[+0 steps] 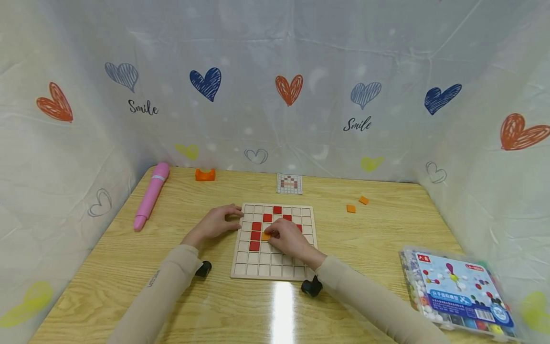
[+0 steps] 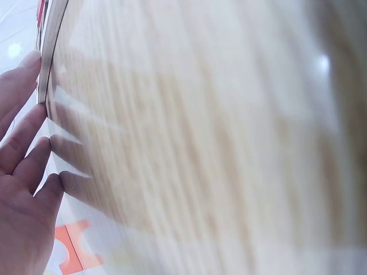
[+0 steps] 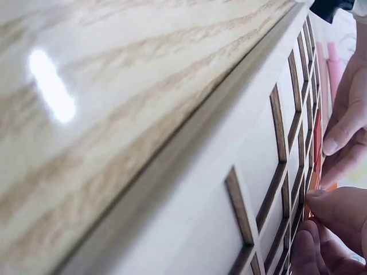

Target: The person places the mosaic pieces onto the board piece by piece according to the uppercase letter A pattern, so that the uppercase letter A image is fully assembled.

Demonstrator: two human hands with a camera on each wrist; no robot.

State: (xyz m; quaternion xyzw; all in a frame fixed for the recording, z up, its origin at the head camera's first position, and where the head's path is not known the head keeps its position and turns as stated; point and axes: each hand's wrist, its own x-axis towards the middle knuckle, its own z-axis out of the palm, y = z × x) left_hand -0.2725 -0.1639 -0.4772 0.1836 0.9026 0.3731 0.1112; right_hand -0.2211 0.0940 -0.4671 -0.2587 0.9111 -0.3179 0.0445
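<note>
A wooden grid board [image 1: 262, 271] lies on the table with several red square tiles [image 1: 254, 246] set in its cells. In the head view, my right hand [image 1: 289, 238] is over the middle of the board, thumb and fingers pinching an orange square tile [image 1: 266, 236] at a cell beside the red ones. The right wrist view shows the thumb [image 3: 338, 209] and curled fingers meeting at that tile, low over the grid. My left hand [image 1: 216, 222] rests against the board's left edge, its fingers loosely extended. Part of the grid is hidden under my right hand.
Two orange tiles [image 1: 351, 209] lie right of the board. A printed pattern card [image 1: 290, 184] is behind it. At the back left are a pink microphone-shaped object [image 1: 150, 197] and an orange bracket-like piece [image 1: 205, 175]. A clear box of molecule-model parts [image 1: 461, 291] sits front right.
</note>
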